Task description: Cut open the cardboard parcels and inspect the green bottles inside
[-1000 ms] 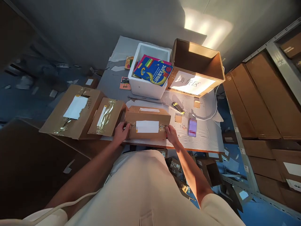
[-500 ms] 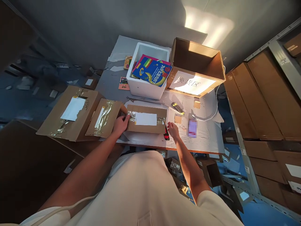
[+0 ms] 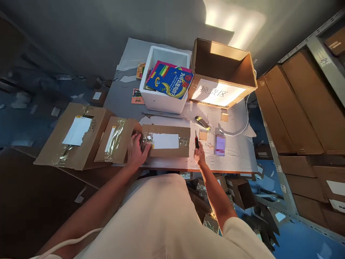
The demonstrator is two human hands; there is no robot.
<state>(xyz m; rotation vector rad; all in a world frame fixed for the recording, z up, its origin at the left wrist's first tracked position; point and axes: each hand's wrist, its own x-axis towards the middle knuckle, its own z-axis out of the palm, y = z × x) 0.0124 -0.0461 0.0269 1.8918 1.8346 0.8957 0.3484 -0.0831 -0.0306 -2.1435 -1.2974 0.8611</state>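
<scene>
My right hand (image 3: 199, 155) is closed around a red and black utility knife (image 3: 196, 141), whose thin blade points away from me. It is just off the right end of a taped cardboard box (image 3: 184, 141) with a white label (image 3: 165, 141). My left hand (image 3: 137, 151) is at that box's left end, fingers apart, with the thumb touching its near left corner. The fingers reach into the gap beside a smaller taped box (image 3: 118, 138); whether they touch that one I cannot tell.
Left stands a larger labelled box (image 3: 94, 138). Behind are a white foam bin (image 3: 164, 100) with books (image 3: 172, 81) and an open carton (image 3: 225, 75) bearing a handwritten sheet. A yellow and black cutter (image 3: 202, 122), a cable (image 3: 244, 127) and a blurred purple item (image 3: 220, 145) lie right.
My right hand has picked up the red and black utility knife from beside the box and raised its blade. My left hand has shifted lower on the box's left end, fingers spreading.
</scene>
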